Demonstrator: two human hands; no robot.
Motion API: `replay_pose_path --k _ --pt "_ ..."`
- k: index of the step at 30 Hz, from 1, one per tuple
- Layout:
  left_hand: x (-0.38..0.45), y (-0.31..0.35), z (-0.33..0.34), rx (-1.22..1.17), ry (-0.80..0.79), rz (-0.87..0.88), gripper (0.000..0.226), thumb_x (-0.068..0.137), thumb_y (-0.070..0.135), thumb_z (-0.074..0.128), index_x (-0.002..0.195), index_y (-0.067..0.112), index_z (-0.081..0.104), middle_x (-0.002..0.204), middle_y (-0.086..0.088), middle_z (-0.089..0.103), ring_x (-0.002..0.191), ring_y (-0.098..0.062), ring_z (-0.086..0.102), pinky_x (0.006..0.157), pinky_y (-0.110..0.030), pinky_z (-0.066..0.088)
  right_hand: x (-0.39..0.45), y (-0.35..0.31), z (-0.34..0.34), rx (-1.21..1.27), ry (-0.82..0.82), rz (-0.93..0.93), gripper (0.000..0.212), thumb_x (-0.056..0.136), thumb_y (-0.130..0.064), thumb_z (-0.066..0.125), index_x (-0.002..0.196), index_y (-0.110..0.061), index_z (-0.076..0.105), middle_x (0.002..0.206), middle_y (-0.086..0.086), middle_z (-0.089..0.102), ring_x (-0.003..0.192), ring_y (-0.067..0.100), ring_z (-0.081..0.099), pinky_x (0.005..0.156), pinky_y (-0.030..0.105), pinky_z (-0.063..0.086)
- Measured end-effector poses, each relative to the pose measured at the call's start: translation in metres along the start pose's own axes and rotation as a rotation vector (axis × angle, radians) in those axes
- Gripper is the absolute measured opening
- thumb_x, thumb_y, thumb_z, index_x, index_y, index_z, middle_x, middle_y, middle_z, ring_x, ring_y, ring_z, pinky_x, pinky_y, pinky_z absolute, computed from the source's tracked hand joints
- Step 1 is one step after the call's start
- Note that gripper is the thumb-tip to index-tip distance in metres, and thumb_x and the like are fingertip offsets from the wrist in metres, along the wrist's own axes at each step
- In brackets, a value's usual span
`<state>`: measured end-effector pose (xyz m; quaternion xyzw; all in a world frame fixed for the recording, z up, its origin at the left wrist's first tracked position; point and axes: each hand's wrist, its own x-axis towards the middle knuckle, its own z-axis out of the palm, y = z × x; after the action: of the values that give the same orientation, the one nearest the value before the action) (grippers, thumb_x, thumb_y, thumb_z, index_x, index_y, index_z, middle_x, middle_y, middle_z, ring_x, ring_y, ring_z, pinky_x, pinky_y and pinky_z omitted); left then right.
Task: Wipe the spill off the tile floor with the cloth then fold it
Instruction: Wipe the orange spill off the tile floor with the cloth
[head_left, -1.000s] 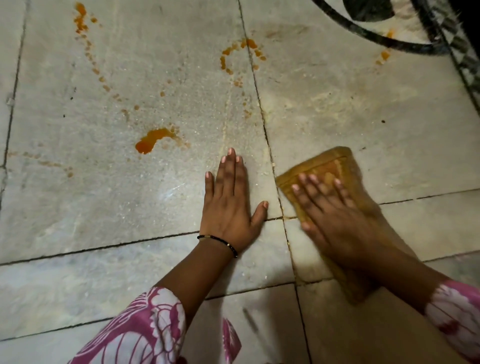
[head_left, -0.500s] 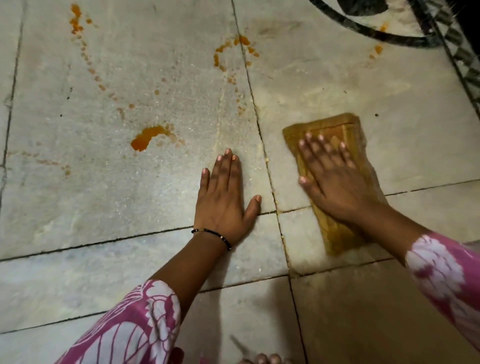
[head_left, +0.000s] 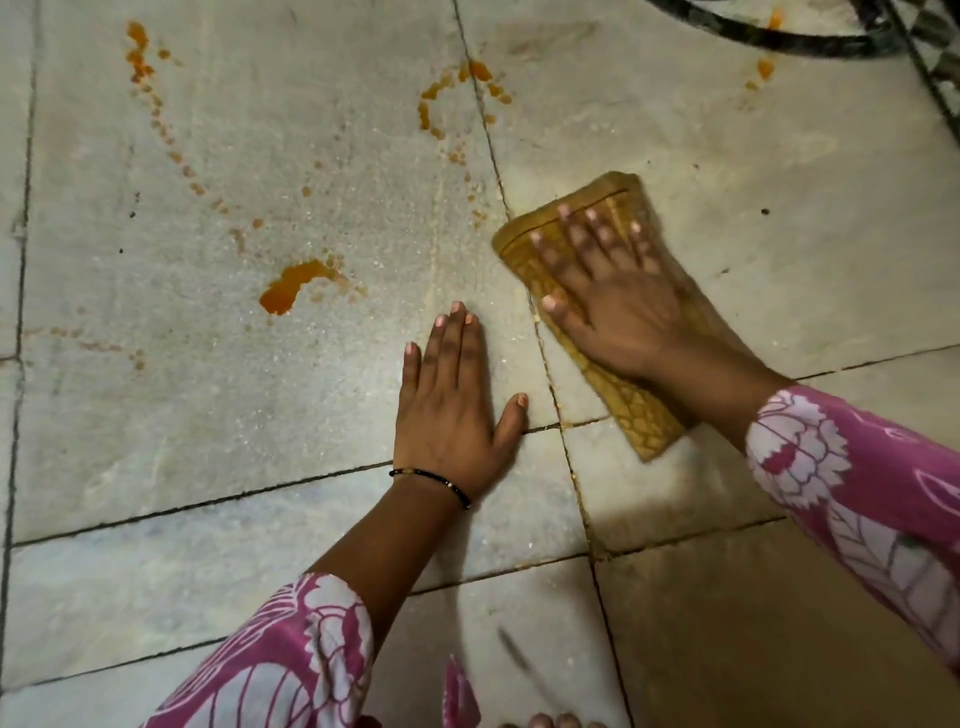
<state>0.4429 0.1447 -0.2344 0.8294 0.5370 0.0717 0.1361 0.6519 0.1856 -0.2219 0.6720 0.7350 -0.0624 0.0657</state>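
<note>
A folded yellow-brown cloth (head_left: 647, 423) lies flat on the pale tile floor (head_left: 260, 426), right of centre. My right hand (head_left: 613, 291) presses on it, palm down with fingers spread. My left hand (head_left: 452, 410) rests flat on the bare tile just left of the cloth, holding nothing. An orange puddle (head_left: 285, 291) sits left of my left hand. Orange drops trail up to the far left (head_left: 140, 57), and a curved splatter (head_left: 457, 88) lies beyond the cloth along a tile joint.
A few orange spots (head_left: 763, 67) lie at the top right beside a dark curved inlay band (head_left: 779, 39) and a patterned border (head_left: 935, 78). Dark grout lines cross the floor. Toes (head_left: 556, 721) show at the bottom edge.
My right hand has slid the cloth away from me, then leftwards toward the tile joint, and turned it a little. My left hand has stayed flat on the tile.
</note>
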Motion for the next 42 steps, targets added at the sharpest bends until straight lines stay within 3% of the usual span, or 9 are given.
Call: replay_pose_path --k 3,6,11,15,19,24,30,35,42 --pt "0.0 -0.001 0.001 -0.013 0.004 -0.001 0.079 0.088 0.054 0.031 0.149 0.005 0.016 0.157 -0.012 0.015 0.145 -0.024 0.011 0.117 -0.042 0.003 -0.027 -0.018 0.005 -0.027 -0.025 -0.216 0.061 0.094 -0.057 0.015 0.151 -0.037 0.004 0.161 0.004 0.002 0.147 0.027 0.002 0.116 0.05 0.002" --pt "0.001 -0.003 0.001 -0.018 0.009 0.004 0.078 0.089 0.054 0.031 0.148 0.006 0.017 0.157 -0.012 0.016 0.145 -0.023 0.01 0.117 -0.042 0.003 -0.064 -0.006 0.008 -0.01 -0.071 -0.271 0.063 0.093 -0.061 0.017 0.151 -0.04 0.005 0.16 -0.002 0.0 0.147 0.022 -0.001 0.116 0.046 0.001" --pt "0.001 -0.002 0.003 0.007 -0.008 0.002 0.078 0.088 0.054 0.031 0.148 0.006 0.018 0.157 -0.012 0.017 0.145 -0.023 0.013 0.117 -0.043 0.004 -0.051 0.054 -0.001 0.048 -0.033 0.037 0.065 0.09 -0.064 0.012 0.15 -0.04 0.001 0.161 -0.001 0.001 0.148 0.024 0.002 0.116 0.049 0.002" --pt "0.001 0.0 0.002 0.018 -0.025 -0.008 0.078 0.088 0.053 0.031 0.148 0.005 0.021 0.157 -0.011 0.017 0.145 -0.023 0.012 0.117 -0.045 0.004 0.019 0.047 -0.007 0.054 0.009 0.228 0.065 0.092 -0.06 0.011 0.151 -0.035 0.001 0.161 0.004 -0.002 0.147 0.026 -0.003 0.115 0.054 -0.003" --pt "0.001 0.001 0.002 0.032 -0.03 -0.014 0.078 0.088 0.053 0.031 0.148 0.004 0.022 0.157 -0.012 0.018 0.145 -0.023 0.012 0.117 -0.045 0.005 0.053 -0.017 -0.01 0.033 -0.007 -0.048 0.058 0.099 -0.048 0.017 0.152 -0.031 0.0 0.161 0.004 -0.002 0.147 0.026 -0.003 0.114 0.055 -0.004" --pt "0.0 -0.002 0.003 0.016 -0.018 -0.005 0.077 0.088 0.054 0.031 0.147 0.004 0.024 0.155 -0.012 0.022 0.144 -0.024 0.015 0.117 -0.045 0.004 -0.009 -0.025 0.003 -0.003 -0.016 -0.3 0.058 0.097 -0.046 0.015 0.152 -0.029 0.011 0.16 -0.002 0.008 0.147 0.019 0.005 0.116 0.052 0.004" --pt "0.001 0.001 0.003 0.0 0.0 -0.01 0.076 0.088 0.052 0.034 0.147 0.005 0.025 0.157 -0.01 0.019 0.145 -0.022 0.012 0.117 -0.044 0.003 -0.028 0.056 -0.002 0.055 0.003 0.006 0.058 0.095 -0.041 0.011 0.151 -0.03 0.004 0.16 -0.003 0.009 0.147 0.021 0.007 0.116 0.05 0.002" --pt "0.001 0.002 0.001 0.004 -0.014 -0.018 0.076 0.087 0.052 0.034 0.147 0.005 0.025 0.157 -0.011 0.018 0.145 -0.023 0.012 0.117 -0.044 0.004 0.058 0.031 -0.012 0.13 0.034 0.273 0.057 0.099 -0.042 0.015 0.153 -0.025 0.003 0.161 0.001 -0.002 0.147 0.026 -0.003 0.115 0.054 -0.005" --pt "0.0 0.001 0.002 0.017 -0.018 -0.01 0.076 0.088 0.053 0.033 0.147 0.005 0.025 0.156 -0.011 0.019 0.145 -0.023 0.013 0.117 -0.045 0.006 -0.011 -0.024 0.001 0.061 0.011 -0.136 0.06 0.095 -0.041 0.015 0.152 -0.023 0.013 0.16 0.001 0.014 0.147 0.022 0.01 0.117 0.052 0.006"
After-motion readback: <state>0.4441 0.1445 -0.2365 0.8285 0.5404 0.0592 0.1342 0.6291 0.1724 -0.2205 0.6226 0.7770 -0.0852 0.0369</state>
